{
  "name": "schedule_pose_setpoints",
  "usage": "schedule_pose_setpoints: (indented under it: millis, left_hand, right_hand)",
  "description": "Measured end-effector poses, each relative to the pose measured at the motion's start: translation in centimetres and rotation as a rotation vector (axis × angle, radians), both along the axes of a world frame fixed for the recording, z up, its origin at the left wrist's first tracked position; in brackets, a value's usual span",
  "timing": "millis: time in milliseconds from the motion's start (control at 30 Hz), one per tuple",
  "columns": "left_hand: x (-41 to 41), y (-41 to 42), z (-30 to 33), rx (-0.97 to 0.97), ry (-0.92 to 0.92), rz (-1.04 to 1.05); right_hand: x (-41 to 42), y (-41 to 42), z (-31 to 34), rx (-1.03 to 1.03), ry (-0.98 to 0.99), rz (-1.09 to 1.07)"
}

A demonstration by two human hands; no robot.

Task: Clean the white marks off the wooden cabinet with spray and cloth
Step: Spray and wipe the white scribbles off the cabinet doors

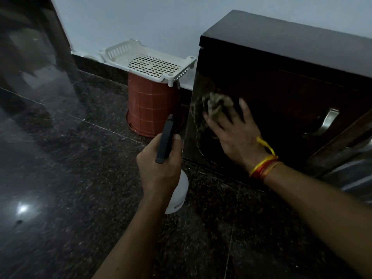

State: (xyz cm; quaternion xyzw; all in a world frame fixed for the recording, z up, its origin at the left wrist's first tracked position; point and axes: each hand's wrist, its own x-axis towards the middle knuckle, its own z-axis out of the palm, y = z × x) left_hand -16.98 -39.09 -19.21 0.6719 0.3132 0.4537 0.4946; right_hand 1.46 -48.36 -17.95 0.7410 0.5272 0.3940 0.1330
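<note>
A white slotted tray (pixel 150 63) rests on an upturned red-brown bucket (pixel 152 106). The bucket stands on the dark speckled floor (pixel 70 178), by the pale wall (pixel 124 23).

A dark, speckled, glossy stone floor (pixel 70 178) carries everything. At about twelve o'clock an upturned red bucket (pixel 153 105) stands on it, and a dark wooden cabinet (pixel 281 81) rests at two o'clock, just beside the bucket.

Left of cabinet (pixel 281 81): I see an upturned bucket (pixel 151 105) with a tray (pixel 149 61) on top, near the side panel.
Floor (pixel 60 178) in front: I see open room.
</note>
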Motion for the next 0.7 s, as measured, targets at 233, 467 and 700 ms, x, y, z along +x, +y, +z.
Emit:
schedule_pose_setpoints:
  millis: [233, 467, 700]
  left_hand:
    - [0.0, 0.6, 0.8, 0.018, -0.009, 0.032]
    - [-0.6, 1.9, 0.3, 0.015, -0.015, 0.015]
    - [0.0, 2.6, 0.5, -0.012, -0.034, -0.003]
  right_hand:
    - [-0.5, 1.5, -0.4, 0.079, 0.036, -0.028]
    - [-0.8, 0.7, -2.8, -0.114, 0.037, 0.01]
    - [-1.0, 4.1, 2.7, 0.174, -0.008, -0.034]
